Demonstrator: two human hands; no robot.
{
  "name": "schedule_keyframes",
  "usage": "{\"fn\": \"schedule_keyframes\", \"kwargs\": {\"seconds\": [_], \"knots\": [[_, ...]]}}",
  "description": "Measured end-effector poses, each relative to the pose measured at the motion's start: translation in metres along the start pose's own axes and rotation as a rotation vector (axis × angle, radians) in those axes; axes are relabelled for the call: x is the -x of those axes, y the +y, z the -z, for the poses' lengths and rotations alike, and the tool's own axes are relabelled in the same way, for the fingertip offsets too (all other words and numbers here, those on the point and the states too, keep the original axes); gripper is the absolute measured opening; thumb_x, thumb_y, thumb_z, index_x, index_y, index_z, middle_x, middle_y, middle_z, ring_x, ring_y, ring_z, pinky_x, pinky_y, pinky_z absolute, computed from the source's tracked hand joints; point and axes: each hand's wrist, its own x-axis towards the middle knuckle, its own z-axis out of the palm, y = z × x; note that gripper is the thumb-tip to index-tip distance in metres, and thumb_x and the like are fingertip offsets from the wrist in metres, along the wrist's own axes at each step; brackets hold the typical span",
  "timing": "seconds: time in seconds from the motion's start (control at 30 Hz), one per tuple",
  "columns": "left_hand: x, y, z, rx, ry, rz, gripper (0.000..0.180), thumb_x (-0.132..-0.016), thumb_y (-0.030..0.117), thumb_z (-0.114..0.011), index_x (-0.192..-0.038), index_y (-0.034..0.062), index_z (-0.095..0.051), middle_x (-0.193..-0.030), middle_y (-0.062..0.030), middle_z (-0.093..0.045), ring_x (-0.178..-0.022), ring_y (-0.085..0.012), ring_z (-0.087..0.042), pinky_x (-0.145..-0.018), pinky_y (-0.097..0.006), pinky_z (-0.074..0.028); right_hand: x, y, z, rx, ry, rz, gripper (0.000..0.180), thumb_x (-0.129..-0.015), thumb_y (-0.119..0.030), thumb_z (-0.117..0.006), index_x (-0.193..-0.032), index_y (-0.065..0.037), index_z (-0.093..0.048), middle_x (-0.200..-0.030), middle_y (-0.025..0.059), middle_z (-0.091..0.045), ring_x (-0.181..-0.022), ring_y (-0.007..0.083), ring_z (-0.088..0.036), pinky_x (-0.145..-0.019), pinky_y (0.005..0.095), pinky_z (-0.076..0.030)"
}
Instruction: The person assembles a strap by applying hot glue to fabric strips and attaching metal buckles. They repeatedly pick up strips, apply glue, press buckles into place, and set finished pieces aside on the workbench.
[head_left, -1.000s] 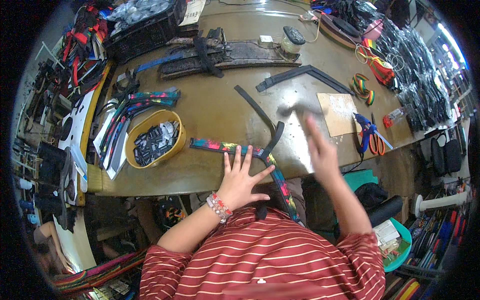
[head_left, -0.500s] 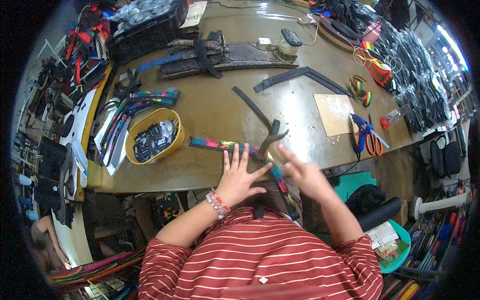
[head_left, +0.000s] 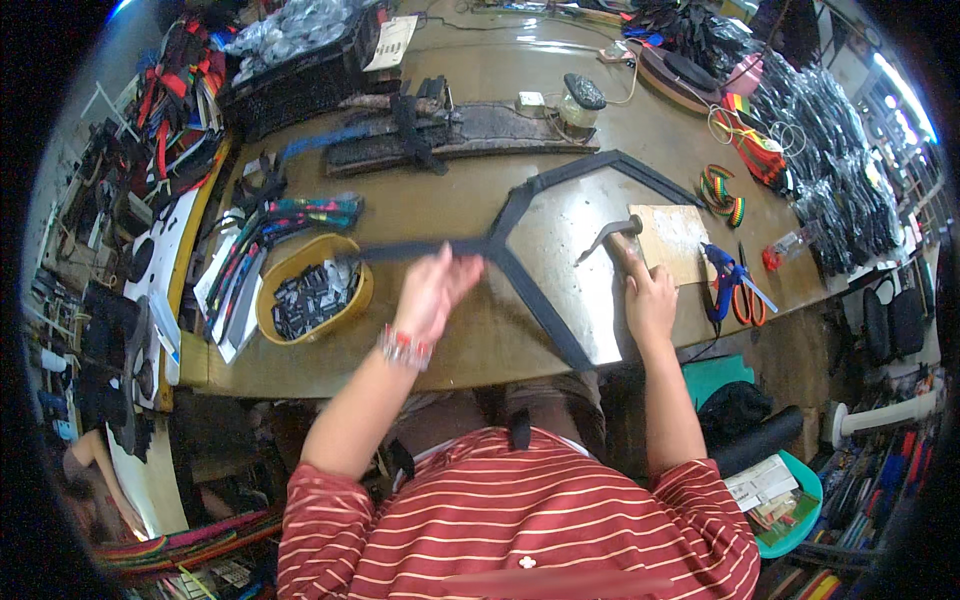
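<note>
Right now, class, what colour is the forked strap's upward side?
The forked strap has a black upward side, best seen in the head view.

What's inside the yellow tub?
The yellow tub holds a heap of small black and grey pieces. The top ones cover the bottom, so I can't see what's underneath.

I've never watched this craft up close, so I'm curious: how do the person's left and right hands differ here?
The left hand has a beaded bracelet at its wrist; the right hand shows none. The left hand is open and blurred near the black strap; the right hand, sharper, is curled at the hammer. Both are ungloved, above the table.
</note>
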Motion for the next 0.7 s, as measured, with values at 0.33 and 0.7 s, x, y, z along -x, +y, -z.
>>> {"fn": "schedule_keyframes", "kwargs": {"seconds": [0.33,0.7], "knots": [[-0.034,-0.033,0.003,-1.199,-0.065,-0.669,0.017,-0.080,0.014,-0.069,-0.089,0.0017,-0.060,-0.080,-0.0109,-0.062,-0.066,-0.0205,-0.061,-0.063,-0.032,-0.050,-0.089,-0.147,-0.039,-0.299,-0.174,0.372,0.040,-0.080,-0.038,-0.064,-0.081,0.002,-0.062,-0.081,0.0191,-0.062,-0.080,0.0357,-0.063,-0.074,0.0438,-0.051],[-0.036,-0.045,-0.002,-1.298,0.011,-0.754,0.021,-0.075,-0.004,-0.057,-0.093,0.0069,-0.057,-0.081,-0.0122,-0.056,-0.075,-0.0310,-0.060,-0.066,-0.039,-0.051,-0.026,-0.114,0.032,-0.845,-0.625,0.492,0.017,-0.076,-0.003,-0.066,-0.093,0.001,-0.068,-0.084,0.0099,-0.066,-0.074,0.0211,-0.063,-0.070,0.0333,-0.050]]}}
